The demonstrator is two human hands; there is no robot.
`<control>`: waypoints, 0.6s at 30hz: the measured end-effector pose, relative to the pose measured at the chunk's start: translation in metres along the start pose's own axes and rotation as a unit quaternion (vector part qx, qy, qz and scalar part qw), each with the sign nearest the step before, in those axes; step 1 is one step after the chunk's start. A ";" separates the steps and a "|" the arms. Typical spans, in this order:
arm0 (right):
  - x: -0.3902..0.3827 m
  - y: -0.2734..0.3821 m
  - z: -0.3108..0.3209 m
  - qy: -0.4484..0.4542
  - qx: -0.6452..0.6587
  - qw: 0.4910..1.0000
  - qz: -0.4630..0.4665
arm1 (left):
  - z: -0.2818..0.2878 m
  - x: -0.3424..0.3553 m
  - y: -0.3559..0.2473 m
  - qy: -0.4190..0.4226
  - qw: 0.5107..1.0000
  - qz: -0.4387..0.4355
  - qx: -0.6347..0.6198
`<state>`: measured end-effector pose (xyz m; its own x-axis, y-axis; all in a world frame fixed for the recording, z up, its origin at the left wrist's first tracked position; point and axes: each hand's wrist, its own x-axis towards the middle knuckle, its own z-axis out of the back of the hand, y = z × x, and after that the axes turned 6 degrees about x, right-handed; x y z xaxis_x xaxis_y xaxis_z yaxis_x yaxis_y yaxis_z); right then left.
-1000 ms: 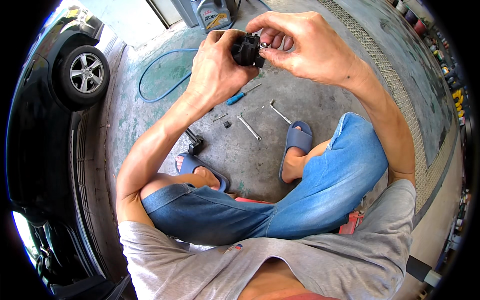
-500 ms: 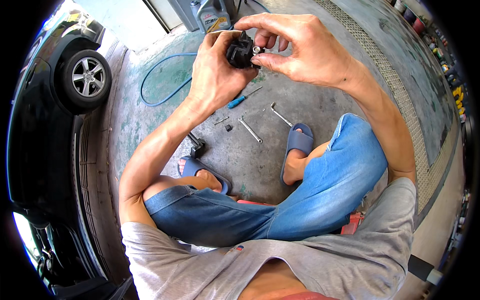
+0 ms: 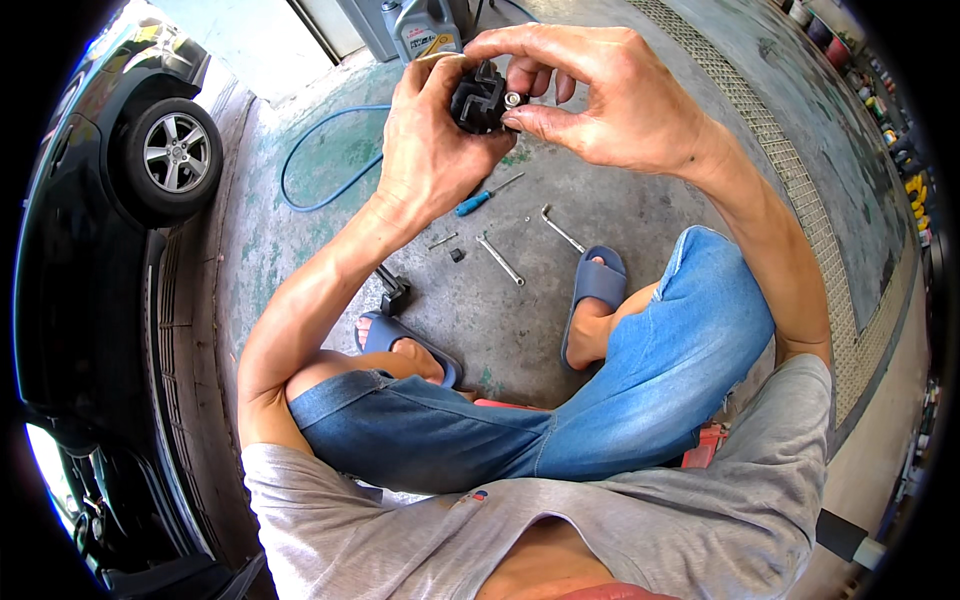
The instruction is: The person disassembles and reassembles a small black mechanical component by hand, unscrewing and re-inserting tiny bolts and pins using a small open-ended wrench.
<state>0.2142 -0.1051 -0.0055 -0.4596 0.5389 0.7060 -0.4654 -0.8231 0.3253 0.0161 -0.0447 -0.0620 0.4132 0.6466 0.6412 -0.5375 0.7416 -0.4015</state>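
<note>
My left hand is closed round a black moulded plastic part, held up above the floor at the top of the view. A small round silver metal piece, like a nut or bushing, shows at its right side. My right hand reaches over from the right. Its thumb tip presses beside the silver piece, and its index finger stretches over the part's far edge; the other fingers curl behind. The fingers partly hide the black part, so its full shape cannot be seen.
On the concrete floor lie a blue-handled screwdriver, a wrench, an L-shaped socket wrench and a small black piece. A blue hose curves beside a grey oil jug. A black car stands left.
The black part has turned and shifted very slightly left in my hands. My right index finger has moved a little left with it. The rest stays the same.
</note>
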 end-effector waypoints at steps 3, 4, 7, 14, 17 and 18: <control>0.000 0.002 0.001 0.003 0.002 1.000 -0.005 | -0.001 0.000 0.000 -0.013 1.000 -0.005 0.006; 0.000 0.001 0.002 0.004 0.000 1.000 -0.002 | -0.001 0.000 -0.001 -0.016 1.000 -0.004 0.004; 0.001 0.002 -0.001 0.008 0.003 1.000 0.003 | 0.000 -0.001 0.001 -0.022 1.000 -0.010 0.004; 0.000 0.001 0.000 0.007 0.011 1.000 -0.005 | 0.000 -0.001 -0.002 0.001 1.000 0.008 -0.013; 0.000 0.001 0.001 0.008 0.010 1.000 -0.001 | -0.002 -0.001 0.001 -0.018 1.000 -0.008 0.004; 0.000 0.000 0.001 0.010 0.005 1.000 0.001 | -0.002 -0.001 0.001 -0.016 1.000 -0.006 0.005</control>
<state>0.2148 -0.1058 -0.0052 -0.4752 0.5412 0.6938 -0.4566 -0.8257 0.3314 0.0164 -0.0440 -0.0646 0.3960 0.6313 0.6668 -0.5401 0.7474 -0.3869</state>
